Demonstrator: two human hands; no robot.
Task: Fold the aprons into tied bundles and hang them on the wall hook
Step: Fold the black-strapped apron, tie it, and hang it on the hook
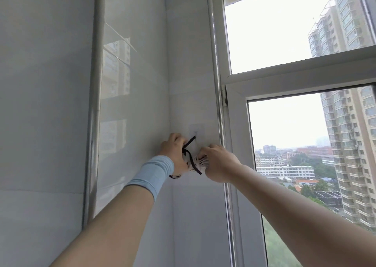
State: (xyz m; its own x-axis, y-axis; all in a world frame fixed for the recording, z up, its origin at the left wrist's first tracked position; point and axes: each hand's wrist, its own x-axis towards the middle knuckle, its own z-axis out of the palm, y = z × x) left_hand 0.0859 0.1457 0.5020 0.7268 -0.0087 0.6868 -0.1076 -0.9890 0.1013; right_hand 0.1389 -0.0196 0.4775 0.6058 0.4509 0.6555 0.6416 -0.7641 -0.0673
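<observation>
Both forearms reach up into the wall corner, hanging a tied apron bundle [201, 162] on the wall hook [196, 133].
I have the left hand [175, 150], above its blue wrist sleeve [154, 171], curled round the dark strap [190, 142] near the knot, I judge to draw the loop taut for the hook; the strap's top end sits at the hook, though I cannot tell whether it is seated. The right hand [217, 162] clasps the bundle's striped end from the window [234, 79] side, probably taking its weight. Both wrists are raised with knuckles toward me, and the bundle is between the hands just below the hook.
</observation>
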